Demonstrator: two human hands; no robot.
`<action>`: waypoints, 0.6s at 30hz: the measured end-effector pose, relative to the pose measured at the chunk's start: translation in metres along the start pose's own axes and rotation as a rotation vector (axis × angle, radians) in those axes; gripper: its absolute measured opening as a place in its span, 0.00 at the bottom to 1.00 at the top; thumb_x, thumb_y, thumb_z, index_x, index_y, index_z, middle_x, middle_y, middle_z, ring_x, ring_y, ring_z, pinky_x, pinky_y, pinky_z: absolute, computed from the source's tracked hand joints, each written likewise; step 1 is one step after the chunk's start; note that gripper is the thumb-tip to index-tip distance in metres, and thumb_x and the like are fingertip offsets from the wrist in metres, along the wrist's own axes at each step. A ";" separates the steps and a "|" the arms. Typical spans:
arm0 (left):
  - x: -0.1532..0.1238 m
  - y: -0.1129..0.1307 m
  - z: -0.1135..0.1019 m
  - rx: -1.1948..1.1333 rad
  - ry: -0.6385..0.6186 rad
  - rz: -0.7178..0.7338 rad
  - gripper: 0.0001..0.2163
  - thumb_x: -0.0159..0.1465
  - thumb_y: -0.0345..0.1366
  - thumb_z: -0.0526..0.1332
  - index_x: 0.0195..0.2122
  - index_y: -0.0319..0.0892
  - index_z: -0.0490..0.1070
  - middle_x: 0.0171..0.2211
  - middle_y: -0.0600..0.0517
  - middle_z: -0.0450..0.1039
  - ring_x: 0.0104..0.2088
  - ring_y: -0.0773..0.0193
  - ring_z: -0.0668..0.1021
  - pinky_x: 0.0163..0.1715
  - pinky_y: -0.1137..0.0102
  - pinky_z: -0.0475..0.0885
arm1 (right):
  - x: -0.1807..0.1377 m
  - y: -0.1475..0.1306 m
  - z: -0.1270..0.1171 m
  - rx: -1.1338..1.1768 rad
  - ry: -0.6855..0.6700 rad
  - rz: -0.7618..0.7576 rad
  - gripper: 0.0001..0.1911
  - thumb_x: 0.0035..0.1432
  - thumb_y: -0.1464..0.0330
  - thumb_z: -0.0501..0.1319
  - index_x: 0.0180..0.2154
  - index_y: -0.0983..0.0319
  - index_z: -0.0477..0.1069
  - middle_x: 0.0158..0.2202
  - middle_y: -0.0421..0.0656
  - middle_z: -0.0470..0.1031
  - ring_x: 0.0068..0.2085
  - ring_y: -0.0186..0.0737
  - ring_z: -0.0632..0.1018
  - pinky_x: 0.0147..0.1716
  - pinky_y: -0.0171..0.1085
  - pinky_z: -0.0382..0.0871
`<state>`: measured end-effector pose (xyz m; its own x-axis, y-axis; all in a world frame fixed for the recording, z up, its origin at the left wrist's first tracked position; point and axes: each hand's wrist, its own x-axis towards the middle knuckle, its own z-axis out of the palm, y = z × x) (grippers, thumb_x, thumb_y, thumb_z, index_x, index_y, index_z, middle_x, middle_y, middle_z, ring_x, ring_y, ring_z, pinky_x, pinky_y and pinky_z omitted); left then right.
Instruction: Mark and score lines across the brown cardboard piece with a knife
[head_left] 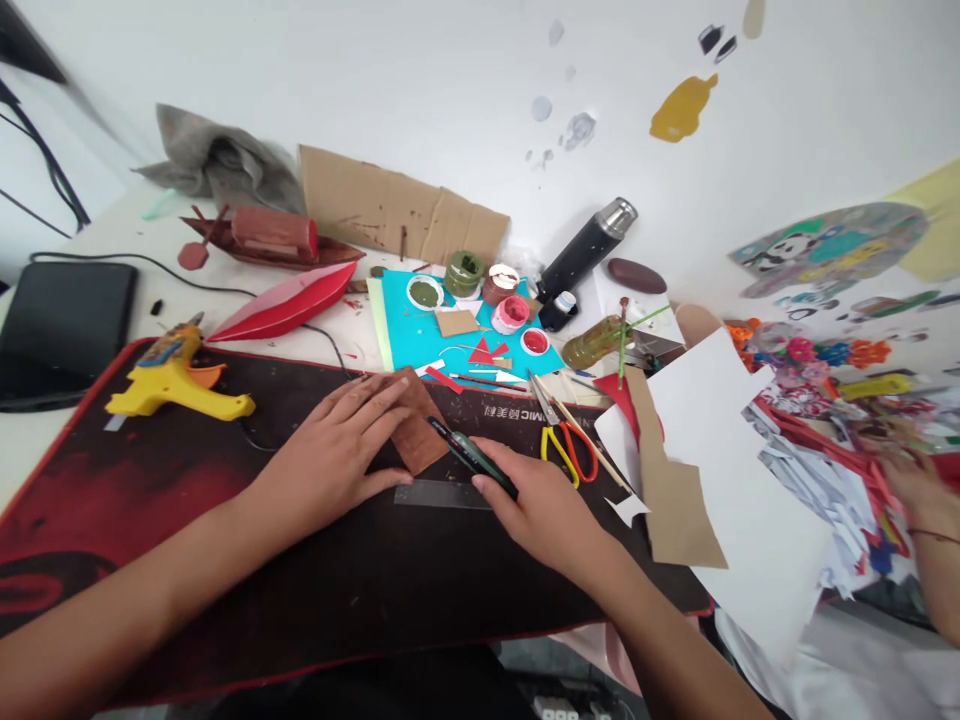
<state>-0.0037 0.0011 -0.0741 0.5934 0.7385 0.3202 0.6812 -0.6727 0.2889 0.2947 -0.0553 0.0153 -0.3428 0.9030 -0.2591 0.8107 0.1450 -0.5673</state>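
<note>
One flat, reddish-brown piece (420, 435), straight-edged and matt (its colour looks slightly streaky), lies slantwise on the dark mat (360, 610), just beyond a clear ruler (442, 495). The left hand (345, 440) rests palm down over its left side, fingers stretched out and thumb held apart. The right hand (540, 500) pinches a green-and-black tool (480, 462), its narrow end by the piece's right edge; whether they touch, I cannot tell.
</note>
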 end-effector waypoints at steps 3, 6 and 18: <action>0.005 -0.008 0.005 -0.052 -0.014 0.062 0.37 0.75 0.64 0.60 0.76 0.44 0.68 0.76 0.39 0.70 0.77 0.42 0.71 0.79 0.45 0.60 | -0.003 0.000 -0.001 0.011 -0.039 -0.011 0.25 0.80 0.63 0.58 0.73 0.56 0.71 0.66 0.49 0.84 0.63 0.57 0.86 0.62 0.55 0.82; 0.010 -0.002 0.006 -0.033 -0.010 -0.003 0.35 0.75 0.62 0.62 0.74 0.44 0.72 0.71 0.39 0.76 0.73 0.40 0.75 0.77 0.44 0.62 | -0.005 0.001 0.001 0.023 -0.042 -0.021 0.25 0.80 0.63 0.58 0.73 0.54 0.72 0.67 0.48 0.83 0.63 0.55 0.86 0.63 0.55 0.81; 0.011 0.019 0.009 0.061 0.032 -0.157 0.32 0.75 0.60 0.62 0.69 0.40 0.75 0.67 0.33 0.78 0.66 0.31 0.78 0.64 0.40 0.70 | 0.001 0.007 -0.002 -0.063 -0.027 0.014 0.25 0.78 0.61 0.59 0.72 0.55 0.73 0.64 0.49 0.86 0.59 0.56 0.88 0.58 0.52 0.83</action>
<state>0.0202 -0.0031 -0.0734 0.4638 0.8320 0.3045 0.7902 -0.5439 0.2825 0.3009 -0.0529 0.0133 -0.3433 0.8938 -0.2885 0.8434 0.1582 -0.5134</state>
